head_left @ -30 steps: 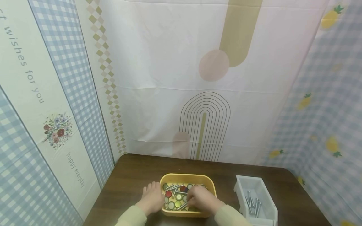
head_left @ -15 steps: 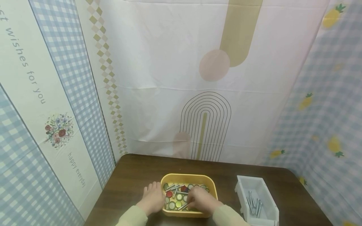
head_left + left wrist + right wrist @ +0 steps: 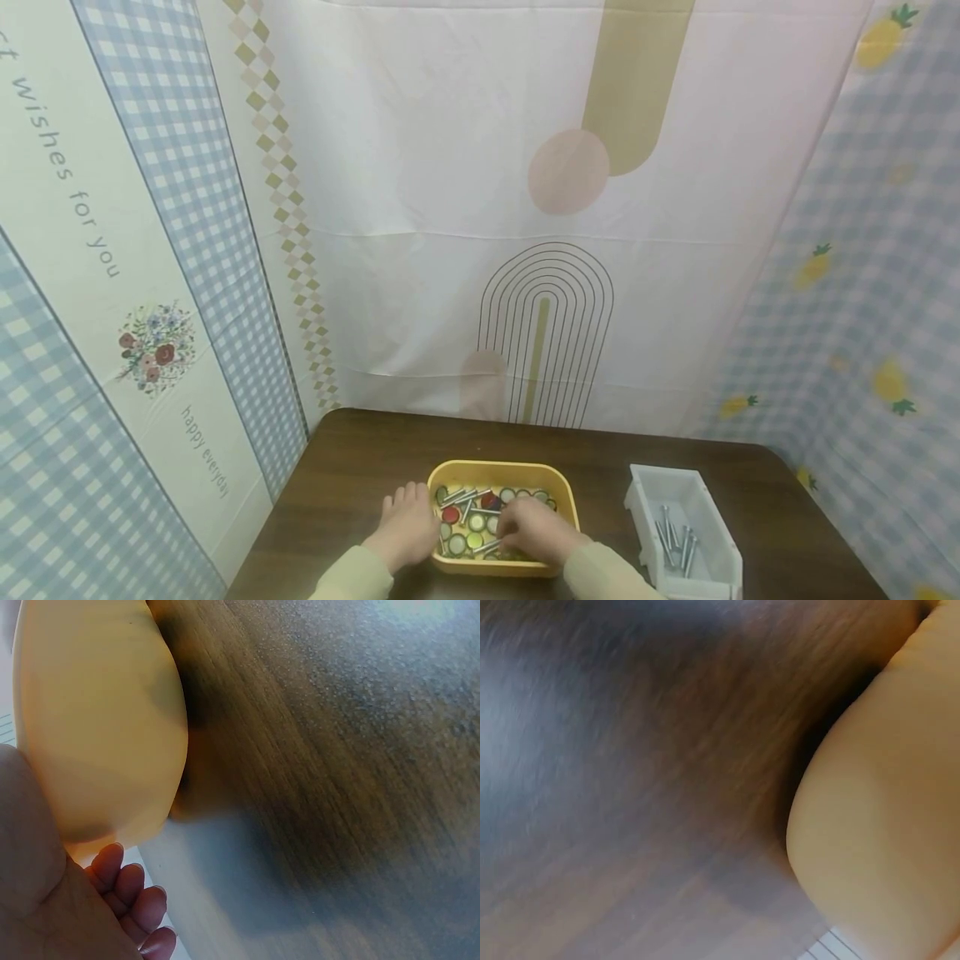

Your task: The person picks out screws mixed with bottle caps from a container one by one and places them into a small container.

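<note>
A yellow plastic bin (image 3: 504, 569) sits near the table's front edge, with silver bolts (image 3: 452, 498) mixed among bottle caps (image 3: 457, 544) in red, green and pale colours. My left hand (image 3: 405, 525) rests at the bin's left rim, its fingers fairly straight. In the left wrist view those fingers (image 3: 129, 879) show beyond the end of the bin's outer wall. My right hand (image 3: 538, 528) reaches over the right side into the bin, fingers bent down among the pieces. Its fingertips are hidden, and I cannot tell whether they pinch anything. The right wrist view shows only the bin's outside.
To the right stands a white open-front bin (image 3: 716, 525) with several bolts (image 3: 686, 550) lying in it. Everything rests on a dark brown wooden table (image 3: 375, 442). Patterned cloths hang behind it and along both sides.
The view shifts very slightly. Both hands keep nearly the same places, the left at the rim and the right inside the yellow bin.
</note>
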The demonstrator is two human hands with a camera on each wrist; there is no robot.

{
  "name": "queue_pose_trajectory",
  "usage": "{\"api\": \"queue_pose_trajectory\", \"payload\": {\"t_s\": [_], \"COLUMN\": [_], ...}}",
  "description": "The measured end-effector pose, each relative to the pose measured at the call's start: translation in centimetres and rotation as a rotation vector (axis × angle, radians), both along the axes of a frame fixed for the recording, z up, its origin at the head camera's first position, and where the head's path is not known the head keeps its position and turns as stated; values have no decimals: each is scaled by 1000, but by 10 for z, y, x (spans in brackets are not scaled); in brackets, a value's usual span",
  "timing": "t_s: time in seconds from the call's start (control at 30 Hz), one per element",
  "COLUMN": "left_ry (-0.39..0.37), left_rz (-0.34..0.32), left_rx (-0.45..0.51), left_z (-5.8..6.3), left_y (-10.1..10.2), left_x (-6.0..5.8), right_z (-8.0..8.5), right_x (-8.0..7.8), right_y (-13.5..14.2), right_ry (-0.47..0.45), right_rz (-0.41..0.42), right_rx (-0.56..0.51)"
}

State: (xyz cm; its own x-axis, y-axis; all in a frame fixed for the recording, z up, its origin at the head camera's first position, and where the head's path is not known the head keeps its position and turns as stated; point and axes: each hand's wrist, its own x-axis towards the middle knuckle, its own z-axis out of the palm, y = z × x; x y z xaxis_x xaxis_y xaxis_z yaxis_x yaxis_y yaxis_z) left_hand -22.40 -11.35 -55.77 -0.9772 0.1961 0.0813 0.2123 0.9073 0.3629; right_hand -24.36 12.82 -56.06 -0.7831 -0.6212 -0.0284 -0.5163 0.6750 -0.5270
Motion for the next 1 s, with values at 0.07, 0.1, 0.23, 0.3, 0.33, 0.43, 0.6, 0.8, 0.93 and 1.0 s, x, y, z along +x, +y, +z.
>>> {"api": "queue_pose_trajectory", "payload": {"t_s": [0.07,0.1,0.23,0.3,0.33,0.43,0.6,0.8,0.93,1.0], "left_ry": [-5,-5,8,9,16,10,-9,-11,-16,-16], "left_rz": [-1,-3,-3,-1,0,0,-1,7,7,9], "left_rx": [-4,-3,-8,-6,-5,-3,-5,-6,-10,-11], "left_z": [-1,-1,-4,-4,-5,-4,1,0,0,1], "left_y": [0,0,0,0,1,1,1,2,1,1], "left_x": [0,0,-1,-1,-2,-2,0,-1,0,0], "right_z": [1,2,2,2,1,0,1,6,7,7], "right_x": [-1,-1,-2,-2,-2,-3,-3,1,2,1], "right_y": [-1,-1,0,1,1,4,5,1,1,2], "right_ry": [79,121,261,271,273,270,279,298,293,276], "right_rz": [39,57,108,113,114,123,142,137,126,103], "right_rx": [56,84,154,155,154,142,131,157,195,192]}}
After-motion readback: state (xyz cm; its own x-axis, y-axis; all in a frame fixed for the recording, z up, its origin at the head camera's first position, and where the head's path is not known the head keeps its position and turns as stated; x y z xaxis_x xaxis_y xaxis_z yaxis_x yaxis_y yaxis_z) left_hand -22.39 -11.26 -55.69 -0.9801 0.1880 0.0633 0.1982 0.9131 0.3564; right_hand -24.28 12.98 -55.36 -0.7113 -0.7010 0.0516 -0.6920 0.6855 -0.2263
